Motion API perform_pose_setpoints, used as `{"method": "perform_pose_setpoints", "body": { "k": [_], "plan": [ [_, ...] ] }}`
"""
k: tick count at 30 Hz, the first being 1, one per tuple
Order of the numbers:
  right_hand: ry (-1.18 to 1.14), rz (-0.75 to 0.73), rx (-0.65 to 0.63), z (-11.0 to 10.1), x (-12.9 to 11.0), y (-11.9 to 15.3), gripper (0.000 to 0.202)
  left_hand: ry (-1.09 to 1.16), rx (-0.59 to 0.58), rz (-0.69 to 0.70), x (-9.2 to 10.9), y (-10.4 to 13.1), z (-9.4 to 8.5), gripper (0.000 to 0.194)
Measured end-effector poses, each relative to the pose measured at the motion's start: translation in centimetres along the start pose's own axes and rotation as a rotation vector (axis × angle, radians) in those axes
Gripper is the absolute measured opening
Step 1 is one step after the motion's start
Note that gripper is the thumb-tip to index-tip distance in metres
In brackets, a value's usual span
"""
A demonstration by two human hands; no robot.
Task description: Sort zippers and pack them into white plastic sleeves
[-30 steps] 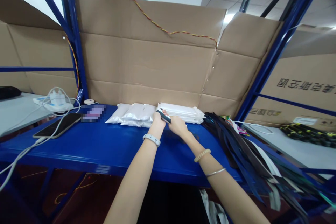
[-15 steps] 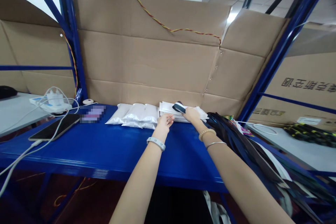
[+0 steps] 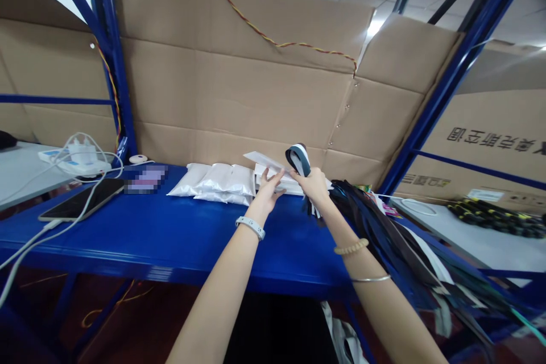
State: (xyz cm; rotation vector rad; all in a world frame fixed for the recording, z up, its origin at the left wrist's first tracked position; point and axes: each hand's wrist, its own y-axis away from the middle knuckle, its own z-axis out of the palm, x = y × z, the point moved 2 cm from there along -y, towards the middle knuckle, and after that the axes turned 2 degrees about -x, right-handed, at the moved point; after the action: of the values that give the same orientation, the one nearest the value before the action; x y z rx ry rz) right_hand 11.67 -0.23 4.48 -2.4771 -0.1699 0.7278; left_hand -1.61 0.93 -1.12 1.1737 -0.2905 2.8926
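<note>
My right hand (image 3: 313, 183) is closed around a folded bundle of dark and white straps (image 3: 299, 159), whose loop stands up above the fingers and whose loose ends hang below. Fingers apart, my left hand (image 3: 268, 189) is at a thin white bag (image 3: 265, 161) that tilts up from the stack of flat white bags (image 3: 288, 185). Whether its fingertips grip that bag is unclear. Just left of the stack, several filled white packets (image 3: 219, 180) lie on the blue shelf (image 3: 179, 239).
A phone (image 3: 83, 199) with a white cable and a power strip (image 3: 77, 160) are on the left. Many dark straps (image 3: 384, 227) spread over the right side of the shelf. Cardboard (image 3: 239, 91) forms the back wall between blue posts.
My right hand has lifted the strap bundle off the white stack, turning its loop upright. My left hand's fingers have spread, and one white bag now tilts up from the stack.
</note>
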Motion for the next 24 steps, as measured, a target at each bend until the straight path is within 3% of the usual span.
{"method": "perform_pose_setpoints", "body": {
  "k": [6,10,16,21,24],
  "plan": [
    [-0.633,-0.004,-0.067,0.4,-3.1,3.1,0.037,-0.008,-0.101,0.168,1.4,0.5,1.0,0.077],
    [-0.847,0.04,-0.256,-0.5,-3.7,4.3,0.036,0.122,-0.153,0.211,2.4,0.1,0.8,0.071],
    [-0.797,0.103,-0.477,-2.1,-0.3,5.7,0.036,0.282,-0.088,0.28,4.9,-0.4,-0.8,0.054],
    [-0.726,0.135,-0.788,-0.5,1.3,6.6,0.036,0.453,-0.043,0.338,6.2,-0.1,-1.8,0.052],
    [-0.708,0.105,-0.894,0.5,1.2,6.8,0.034,0.475,-0.028,0.324,6.4,0.1,-2.0,0.058]
  ]
}}
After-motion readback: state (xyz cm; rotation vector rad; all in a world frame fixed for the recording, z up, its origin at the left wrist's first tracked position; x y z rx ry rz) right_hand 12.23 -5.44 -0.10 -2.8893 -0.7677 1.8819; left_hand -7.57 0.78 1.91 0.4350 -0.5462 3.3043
